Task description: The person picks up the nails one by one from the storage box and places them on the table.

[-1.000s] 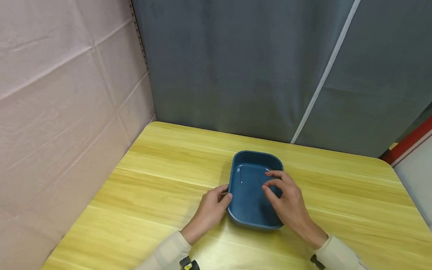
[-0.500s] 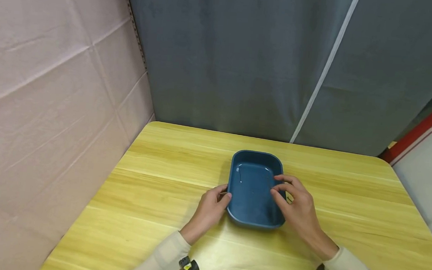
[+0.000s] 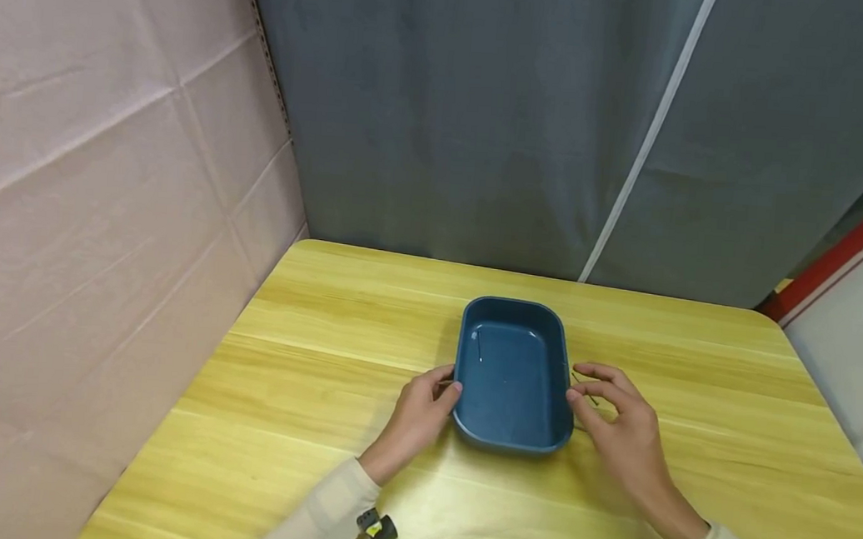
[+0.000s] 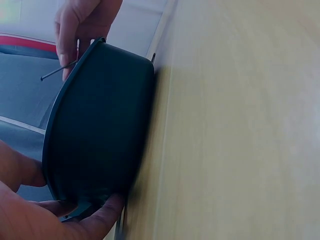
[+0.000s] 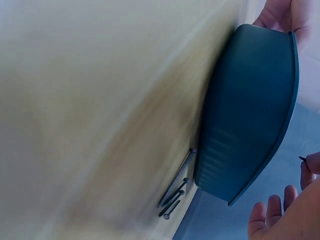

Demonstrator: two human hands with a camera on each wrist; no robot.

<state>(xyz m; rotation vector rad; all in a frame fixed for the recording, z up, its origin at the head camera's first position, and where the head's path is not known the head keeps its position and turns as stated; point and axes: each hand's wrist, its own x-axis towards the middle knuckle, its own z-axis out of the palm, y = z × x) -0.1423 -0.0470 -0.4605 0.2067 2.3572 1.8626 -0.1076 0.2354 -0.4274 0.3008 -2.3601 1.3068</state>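
A dark blue rectangular box (image 3: 503, 425) stands on the wooden table. My left hand (image 3: 417, 410) holds its left wall, thumb at the rim and fingers along the outside. My right hand (image 3: 626, 433) is at the right wall, thumb and index finger pinching a thin nail (image 4: 52, 74), which sticks out from the fingers in the left wrist view. Inside the box, near its left wall, lies another nail (image 3: 480, 345). Several loose nails (image 5: 172, 197) lie on the table by the box in the right wrist view.
The pale yellow wooden table (image 3: 360, 323) spreads around the box. Behind it hangs a grey curtain (image 3: 456, 138) with a white strip. A pale cloth wall (image 3: 103, 238) closes off the left, and a white panel with a red edge (image 3: 846, 257) stands at the right.
My right hand has moved right, from over the inside of the box to just outside its right wall. The left hand stays on the box, which has hardly moved.
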